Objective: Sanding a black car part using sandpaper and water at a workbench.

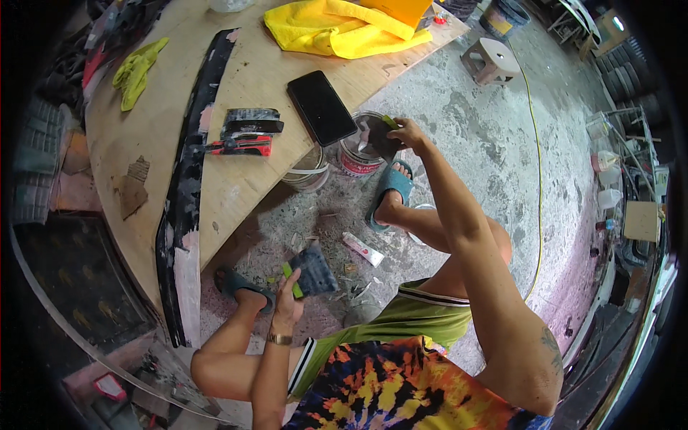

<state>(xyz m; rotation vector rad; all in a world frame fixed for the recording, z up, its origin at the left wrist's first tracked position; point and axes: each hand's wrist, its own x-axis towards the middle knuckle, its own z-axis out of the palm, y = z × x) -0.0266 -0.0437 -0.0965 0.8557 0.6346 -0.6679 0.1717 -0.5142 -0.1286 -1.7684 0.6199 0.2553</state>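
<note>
My left hand (288,297) is closed on the lime-green edge of a wide putty spreader (316,271). Its dark, smeared blade is held over the floor between my legs. Stretched out to the far right, my right hand (407,134) grips a second putty spreader (387,145), dark with a lime-green edge. That blade is at the mouth of an open metal can (360,166) with a red and white label; how far it reaches inside I cannot tell. A long black trim strip (188,154) with grey and pinkish filler patches lies along the wooden table (247,193).
On the table lie a black tablet (321,107), a red utility knife (242,145), dark spreaders (252,122), sandpaper scraps (134,190) and yellow cloths (337,29). A clear tub (309,172) stands beside the can. A white tube (363,249) lies on the floor; a stool (490,61) stands beyond.
</note>
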